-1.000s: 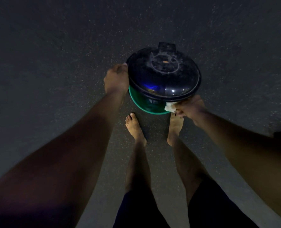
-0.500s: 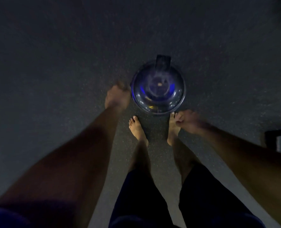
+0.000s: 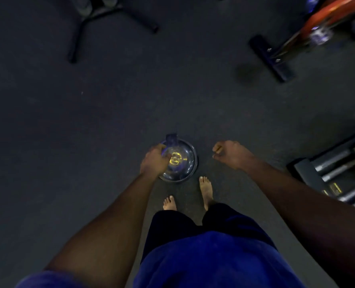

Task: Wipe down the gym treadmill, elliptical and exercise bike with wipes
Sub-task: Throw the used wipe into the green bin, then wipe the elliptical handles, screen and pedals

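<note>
1. The left hand [image 3: 153,162] hangs over the near-left edge of the bin [image 3: 179,162], fingers bent (whether it touches or grips the lid, I cannot tell).
2. The right hand [image 3: 231,153] is curled, holding nothing visible, right of the bin and apart from it.
3. Bare feet [image 3: 206,191] stand just behind both hands.

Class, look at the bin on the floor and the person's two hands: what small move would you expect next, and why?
Probably the left hand lifts away from the bin lid, which looks closed. The right hand is curled with no wipe visible, so the bin step seems done. The orange machine stands ahead on the right.
</note>
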